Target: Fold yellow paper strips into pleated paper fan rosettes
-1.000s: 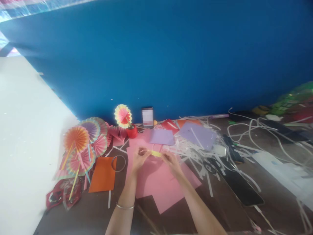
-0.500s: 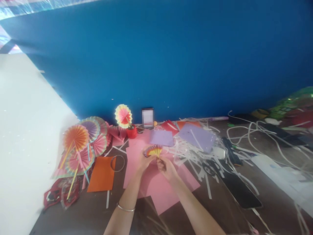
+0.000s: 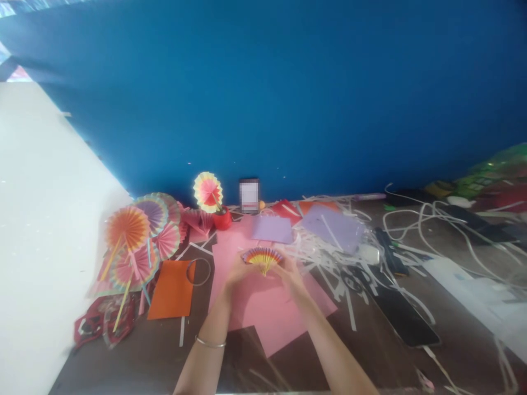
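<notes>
A small pleated paper fan (image 3: 262,257), yellow inside with a purple and orange rim, is spread out between my hands. My left hand (image 3: 239,270) grips its left end, and my right hand (image 3: 289,271) grips its right end. The pleats narrow to a point at the lower middle of the fan. Below it lie pink paper sheets (image 3: 263,307). Just beyond is a purple sheet (image 3: 272,230). My fingertips are partly blurred.
Finished paper fans on sticks (image 3: 128,227) lean at the left. An orange sheet (image 3: 171,291) and a ring (image 3: 198,272) lie nearby. A fan stands in a red pot (image 3: 223,219). Paper strips (image 3: 325,258), scissors (image 3: 351,279), a phone (image 3: 405,315) and white cables (image 3: 420,219) crowd the right.
The paper fan has spread wider into a half circle. My right hand has moved from the fan's lower point up to its right end.
</notes>
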{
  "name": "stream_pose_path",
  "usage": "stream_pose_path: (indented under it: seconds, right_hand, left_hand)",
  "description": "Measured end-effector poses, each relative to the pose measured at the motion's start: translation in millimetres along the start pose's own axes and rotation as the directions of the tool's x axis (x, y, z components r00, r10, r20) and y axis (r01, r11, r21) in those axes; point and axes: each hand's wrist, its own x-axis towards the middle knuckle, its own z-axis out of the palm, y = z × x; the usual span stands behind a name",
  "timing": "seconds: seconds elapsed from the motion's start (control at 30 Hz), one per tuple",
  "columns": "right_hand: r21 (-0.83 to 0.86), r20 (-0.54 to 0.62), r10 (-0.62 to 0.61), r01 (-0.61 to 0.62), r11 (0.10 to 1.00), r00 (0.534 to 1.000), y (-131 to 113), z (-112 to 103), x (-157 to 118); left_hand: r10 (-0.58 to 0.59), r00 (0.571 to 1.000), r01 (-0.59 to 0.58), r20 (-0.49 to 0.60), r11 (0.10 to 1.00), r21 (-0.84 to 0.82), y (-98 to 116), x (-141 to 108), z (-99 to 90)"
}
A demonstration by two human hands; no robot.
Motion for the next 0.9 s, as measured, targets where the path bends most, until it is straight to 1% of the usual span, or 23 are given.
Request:
stream_pose_path:
  seconds: [0.07,0.13,0.23,0.33,0.4,0.47,0.53,0.6,0.67,0.73,0.83,0.9]
  right_hand:
    - [0.035,0.03,0.06,-0.061,0.997,0.998,-6,0,0]
    - [0.048,0.021,0.049,-0.05,0.998,0.999,-10,0,0]
    - [-0.013,-0.049,-0.049,0.049,0.999,0.998,-11,1,2]
    - [-0.134,-0.147,-0.164,0.145,0.98,0.975,-9,1,5]
    - [-0.187,-0.177,-0.209,0.176,0.967,0.962,-6,1,5]
    - [-0.204,-0.128,-0.204,0.175,0.963,0.971,-3,1,4]
    - [-0.204,-0.03,-0.168,0.159,0.966,0.985,-1,0,3]
    - [-0.228,0.032,-0.176,0.178,0.957,0.984,1,0,2]
    - [-0.291,0.03,-0.219,0.218,0.932,0.975,3,-1,3]
    - [-0.341,-0.013,-0.264,0.244,0.908,0.964,3,-2,4]
    - [-0.357,-0.085,-0.31,0.261,0.897,0.947,1,-4,6]
    - [-0.361,-0.104,-0.321,0.265,0.894,0.941,-2,-4,5]
  left_hand:
    - [-0.001,1.0,0.001,-0.001,1.0,-0.004,-3,2,-3.9]
    - [0.007,0.998,-0.008,-0.058,1.0,-0.015,-7,5,-7.5]
    - [0.012,0.986,-0.026,-0.166,0.996,-0.084,-15,10,-11.1]
    - [-0.021,0.962,-0.024,-0.271,0.987,-0.161,-25,14,-12.3]
    - [-0.043,0.949,-0.026,-0.311,0.977,-0.213,-31,17,-12.1]
    - [-0.059,0.947,-0.035,-0.317,0.959,-0.282,-35,19,-11.7]
    - [-0.074,0.947,-0.042,-0.311,0.936,-0.349,-37,19,-11.3]
    - [-0.086,0.95,-0.039,-0.302,0.922,-0.386,-36,19,-11.2]
    - [-0.089,0.954,-0.03,-0.286,0.921,-0.388,-32,17,-11.3]
    - [-0.09,0.965,-0.009,-0.248,0.929,-0.371,-27,14,-11.2]
    - [-0.117,0.977,0.043,-0.178,0.926,-0.375,-20,11,-10.8]
    - [-0.14,0.979,0.067,-0.148,0.907,-0.416,-17,11,-9.8]
